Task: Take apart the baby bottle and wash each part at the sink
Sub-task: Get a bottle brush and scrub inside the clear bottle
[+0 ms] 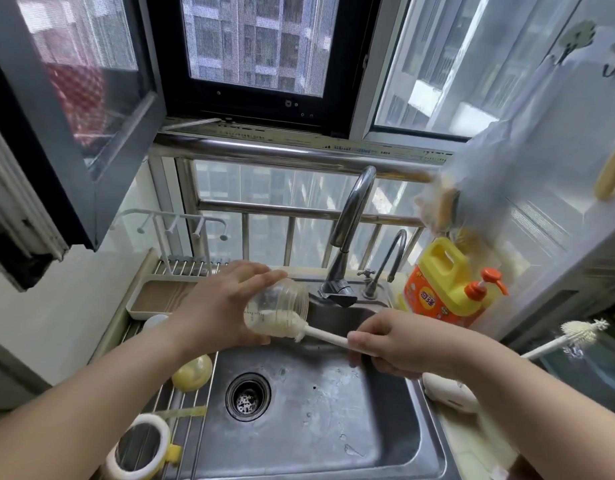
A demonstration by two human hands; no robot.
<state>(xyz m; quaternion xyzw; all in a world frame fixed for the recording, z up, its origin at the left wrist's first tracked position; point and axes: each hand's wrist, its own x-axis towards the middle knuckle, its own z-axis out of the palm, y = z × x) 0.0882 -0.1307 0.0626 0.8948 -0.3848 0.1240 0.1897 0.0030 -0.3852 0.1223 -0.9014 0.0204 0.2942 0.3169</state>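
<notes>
Bottle's apart, mid-wash: left hand (226,299) cradling the bottle body (276,311) at frame centre over the sink (316,410), right hand (399,344) gripping the brush (320,335) inside it, while collar ring (141,445) and yellow nipple (192,372) wait lower left

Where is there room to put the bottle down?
The sink floor right of the drain is bare. The rack on the left is crowded with a yellow cap and ring.

Single head-worn wide-angle view, looking forward and steeply down from close above the sink (385,427). The window (257,46) fills the upper field; both forearms enter from the bottom edge.
</notes>
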